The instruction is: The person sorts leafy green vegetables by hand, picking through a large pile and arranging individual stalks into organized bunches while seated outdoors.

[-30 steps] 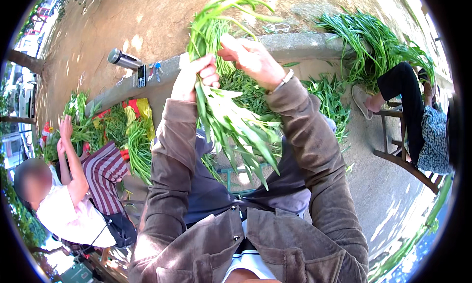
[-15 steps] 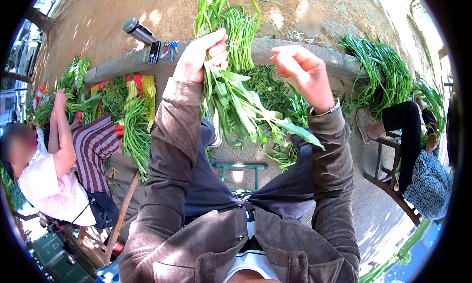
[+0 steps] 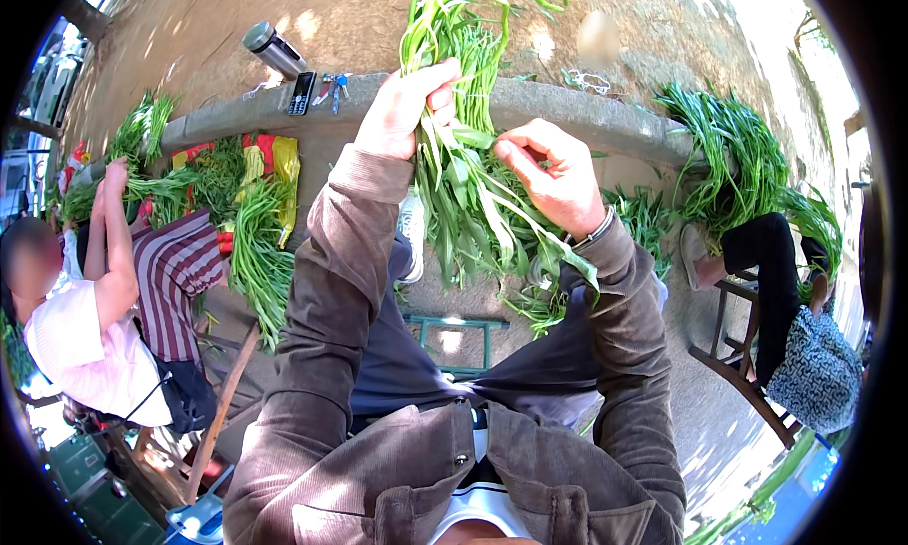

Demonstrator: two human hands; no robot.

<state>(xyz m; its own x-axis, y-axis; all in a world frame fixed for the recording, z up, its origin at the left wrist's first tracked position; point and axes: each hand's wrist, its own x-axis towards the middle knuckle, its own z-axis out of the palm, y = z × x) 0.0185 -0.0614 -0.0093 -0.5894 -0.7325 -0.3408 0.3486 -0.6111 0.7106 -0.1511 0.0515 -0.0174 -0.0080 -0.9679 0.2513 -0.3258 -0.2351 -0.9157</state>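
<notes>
My left hand (image 3: 405, 112) is closed round the stems of a leafy green bunch, which looks like water spinach (image 3: 463, 200). Its pale stems bend up past my fist, and the long narrow leaves hang down toward my lap. To the right, my right hand (image 3: 558, 178) is closed in a pinch, thumb and forefinger meeting at the tip of one leaf (image 3: 473, 136) of that bunch. Just beyond my left hand lies a second bundle of green stems (image 3: 480, 53) on the stone curb (image 3: 549, 108), partly covered by the held bunch.
On the curb sit a phone (image 3: 302, 93), keys (image 3: 334, 89) and a steel flask (image 3: 274, 50). More greens (image 3: 733, 157) are heaped at right. Seated people flank me: one in a pink top (image 3: 95, 346), another in dark trousers (image 3: 764, 271). A green metal stool frame (image 3: 454, 323) stands between my legs.
My right hand has come left and slightly down, from apart to the edge of the bunch. My left hand has shifted a little to the right with the bunch still in it.
</notes>
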